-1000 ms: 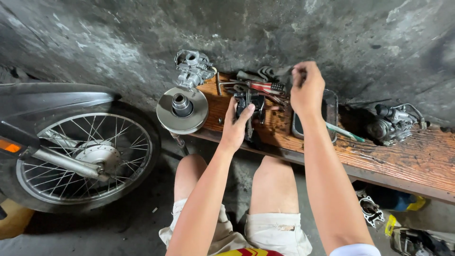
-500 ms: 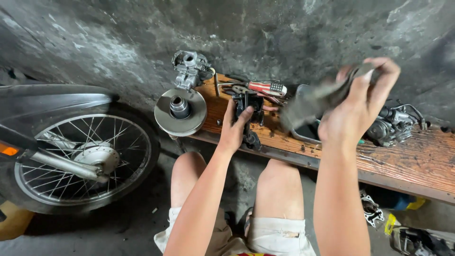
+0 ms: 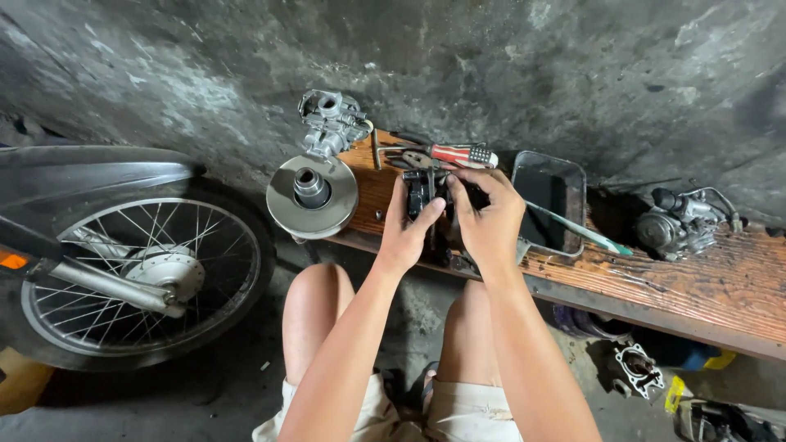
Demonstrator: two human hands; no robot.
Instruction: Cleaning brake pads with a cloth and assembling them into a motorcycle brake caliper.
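While both hands close around it, the small black engine part (image 3: pixel 427 199) sits on the wooden bench (image 3: pixel 704 282), just left of the black metal tray (image 3: pixel 550 203). The left hand (image 3: pixel 407 232) grasps its left side and the right hand (image 3: pixel 490 219) clamps the right, fingers curled over the top. Judging by this, the part is being worked in place and nothing is yet fitted; what kind of part it is I cannot tell. Left of the tray lie a screwdriver with a red, white and blue striped handle (image 3: pixel 458 154), a pulley disc (image 3: pixel 312 196) and a carburetor (image 3: pixel 332 123). No packages or signs show, only a yellow tag (image 3: pixel 675 394) below the bench.
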